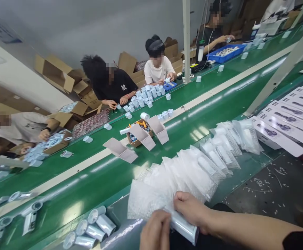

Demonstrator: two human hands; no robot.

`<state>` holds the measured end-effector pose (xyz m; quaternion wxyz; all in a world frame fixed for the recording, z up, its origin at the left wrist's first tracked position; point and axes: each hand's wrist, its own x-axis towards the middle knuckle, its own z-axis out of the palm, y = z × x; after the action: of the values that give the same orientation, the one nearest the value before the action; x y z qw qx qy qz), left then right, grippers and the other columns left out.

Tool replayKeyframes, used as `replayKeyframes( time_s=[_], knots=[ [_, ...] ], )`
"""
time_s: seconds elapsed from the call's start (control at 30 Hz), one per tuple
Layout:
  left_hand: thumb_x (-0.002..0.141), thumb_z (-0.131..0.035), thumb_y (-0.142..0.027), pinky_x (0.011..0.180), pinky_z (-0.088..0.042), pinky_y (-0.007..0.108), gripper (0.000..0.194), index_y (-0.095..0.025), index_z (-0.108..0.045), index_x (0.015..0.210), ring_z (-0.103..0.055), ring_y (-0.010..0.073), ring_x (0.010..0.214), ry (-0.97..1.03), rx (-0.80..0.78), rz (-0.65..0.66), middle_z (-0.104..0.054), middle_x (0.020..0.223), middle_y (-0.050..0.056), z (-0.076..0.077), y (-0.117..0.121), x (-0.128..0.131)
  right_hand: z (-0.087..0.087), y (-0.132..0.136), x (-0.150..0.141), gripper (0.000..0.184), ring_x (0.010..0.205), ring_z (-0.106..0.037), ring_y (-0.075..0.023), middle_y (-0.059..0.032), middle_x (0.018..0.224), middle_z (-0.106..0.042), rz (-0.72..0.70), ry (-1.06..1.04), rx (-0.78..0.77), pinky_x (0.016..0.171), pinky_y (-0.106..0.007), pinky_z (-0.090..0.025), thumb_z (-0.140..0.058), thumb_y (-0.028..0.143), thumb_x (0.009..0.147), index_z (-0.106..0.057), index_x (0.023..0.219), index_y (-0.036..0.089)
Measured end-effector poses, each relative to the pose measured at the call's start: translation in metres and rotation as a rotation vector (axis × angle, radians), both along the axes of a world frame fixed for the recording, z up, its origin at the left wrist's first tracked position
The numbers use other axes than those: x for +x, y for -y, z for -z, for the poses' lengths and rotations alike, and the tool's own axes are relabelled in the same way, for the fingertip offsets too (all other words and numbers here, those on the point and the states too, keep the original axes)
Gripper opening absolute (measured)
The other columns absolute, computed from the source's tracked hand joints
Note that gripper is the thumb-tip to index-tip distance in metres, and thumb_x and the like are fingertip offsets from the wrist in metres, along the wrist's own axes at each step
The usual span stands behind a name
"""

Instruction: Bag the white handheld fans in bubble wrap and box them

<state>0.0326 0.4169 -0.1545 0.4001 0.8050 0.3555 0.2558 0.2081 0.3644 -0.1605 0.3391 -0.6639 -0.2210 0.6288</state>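
Note:
At the near edge of the bench, a shiny light-blue cylinder (pixel 184 227) lies partly inside a translucent bubble-wrap bag (pixel 146 198), its near end sticking out. My right hand (pixel 190 210) is closed at the bag's opening, over the cylinder's upper side. My left hand (pixel 156 229) has its fingers pressed together by the bag's left edge, close to the cylinder; what lies between them is partly hidden. To the left, several light-blue cylinders with round heads (pixel 106 224) lie side by side on the bench. Beyond my hands, a row of filled bubble-wrap bags (pixel 203 161) extends to the right.
A green conveyor belt (pixel 214 107) crosses the view, carrying white-blue cups and silver round-headed pieces (pixel 30 222). A small parts box (pixel 138 133) with folded cards stands mid-belt. Printed boxes (pixel 284 125) lie at right. A metal post (pixel 279 69) rises there. Several people work opposite.

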Motion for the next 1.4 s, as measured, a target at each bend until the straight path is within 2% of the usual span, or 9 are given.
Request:
replayKeyframes(
  time_s=[0.13, 0.23, 0.43, 0.63, 0.7, 0.8, 0.93, 1.2, 1.4],
  knots=[
    [0.077, -0.065, -0.054, 0.044, -0.041, 0.020, 0.036, -0.019, -0.067, 0.080, -0.047, 0.0108, 0.043, 0.000, -0.485, -0.294, -0.052, 0.049, -0.003, -0.027, -0.023, 0.005, -0.042, -0.003, 0.037, 0.020, 0.054, -0.042, -0.0114, 0.0043, 0.055, -0.049, -0.261, 0.216, 0.232, 0.052, -0.025, -0.028, -0.055, 0.023, 0.080, -0.047, 0.061, 0.020],
    [0.071, -0.072, -0.055, 0.038, -0.032, 0.018, 0.038, -0.018, -0.066, 0.075, -0.038, 0.0072, 0.037, 0.104, -0.649, -0.288, -0.047, 0.044, -0.005, -0.048, -0.039, 0.004, -0.083, -0.012, 0.064, 0.025, 0.055, -0.042, -0.0102, 0.0042, 0.060, -0.050, -0.481, 0.313, 0.426, 0.051, -0.023, -0.029, -0.046, 0.024, 0.086, -0.043, 0.061, 0.020],
    [0.081, -0.056, -0.061, 0.061, -0.056, 0.035, 0.047, -0.023, -0.064, 0.108, -0.065, 0.0253, 0.083, 0.323, -0.125, -0.154, -0.068, 0.095, 0.011, -0.069, -0.064, 0.024, -0.103, -0.042, 0.068, 0.019, 0.068, -0.054, -0.0123, 0.0021, 0.070, -0.057, -0.213, 0.035, 0.600, 0.066, -0.024, -0.043, -0.044, 0.027, 0.089, -0.049, 0.072, 0.020],
    [0.077, -0.067, -0.044, 0.071, -0.054, 0.031, 0.031, -0.021, -0.068, 0.098, -0.065, 0.0211, 0.079, 0.062, -0.079, 0.003, -0.070, 0.089, 0.006, -0.055, -0.092, 0.064, -0.071, -0.090, 0.095, 0.017, 0.074, -0.056, -0.0143, 0.0008, 0.075, -0.057, -0.389, 0.175, 0.816, 0.066, -0.026, -0.045, -0.052, 0.033, 0.087, -0.056, 0.077, 0.019],
    [0.080, -0.063, -0.045, 0.060, -0.049, 0.024, 0.027, -0.018, -0.065, 0.085, -0.060, 0.0161, 0.067, 0.078, -0.139, -0.120, -0.064, 0.074, 0.001, -0.054, -0.121, 0.080, -0.050, -0.125, 0.137, 0.025, 0.105, -0.056, -0.0225, -0.0064, 0.106, -0.061, -0.431, 0.280, 0.895, 0.083, -0.032, -0.047, -0.062, 0.038, 0.080, -0.061, 0.098, 0.020],
    [0.077, -0.064, -0.048, 0.041, -0.035, 0.018, 0.032, -0.017, -0.058, 0.082, -0.045, 0.0085, 0.048, 0.276, -0.303, -0.342, -0.048, 0.059, -0.006, -0.052, -0.175, 0.118, -0.008, -0.189, 0.200, 0.085, 0.140, -0.021, -0.0342, -0.0140, 0.149, -0.028, -0.329, 0.559, 0.729, 0.104, -0.048, -0.034, -0.079, 0.026, 0.061, -0.040, 0.137, 0.025],
    [0.076, -0.060, -0.046, 0.035, -0.028, 0.017, 0.033, -0.019, -0.054, 0.094, -0.038, 0.0072, 0.042, 0.463, -0.342, -0.529, -0.044, 0.060, -0.008, -0.036, -0.234, 0.186, 0.048, -0.252, 0.233, 0.086, 0.137, -0.027, -0.0368, -0.0163, 0.144, -0.038, -0.383, 0.568, 0.773, 0.110, -0.050, -0.026, -0.080, 0.014, 0.051, -0.048, 0.131, 0.020],
    [0.080, -0.054, -0.039, 0.081, -0.048, 0.041, 0.021, -0.019, -0.053, 0.086, -0.057, 0.0260, 0.088, 0.033, 0.473, -0.632, -0.059, 0.087, 0.008, 0.022, -0.260, 0.206, 0.100, -0.266, 0.228, 0.061, 0.103, -0.053, -0.0250, -0.0066, 0.112, -0.051, -0.324, 0.629, 0.932, 0.091, -0.041, -0.043, -0.074, 0.013, 0.056, -0.044, 0.109, 0.021],
    [0.086, -0.047, -0.024, 0.076, -0.047, 0.036, 0.009, -0.018, -0.054, 0.087, -0.056, 0.0254, 0.085, -0.247, 0.848, -0.669, -0.057, 0.083, 0.008, 0.028, -0.258, 0.229, 0.104, -0.260, 0.227, 0.055, 0.093, -0.054, -0.0211, -0.0053, 0.106, -0.050, -0.278, 0.691, 0.964, 0.083, -0.036, -0.045, -0.068, 0.014, 0.060, -0.037, 0.105, 0.021]
  ],
)
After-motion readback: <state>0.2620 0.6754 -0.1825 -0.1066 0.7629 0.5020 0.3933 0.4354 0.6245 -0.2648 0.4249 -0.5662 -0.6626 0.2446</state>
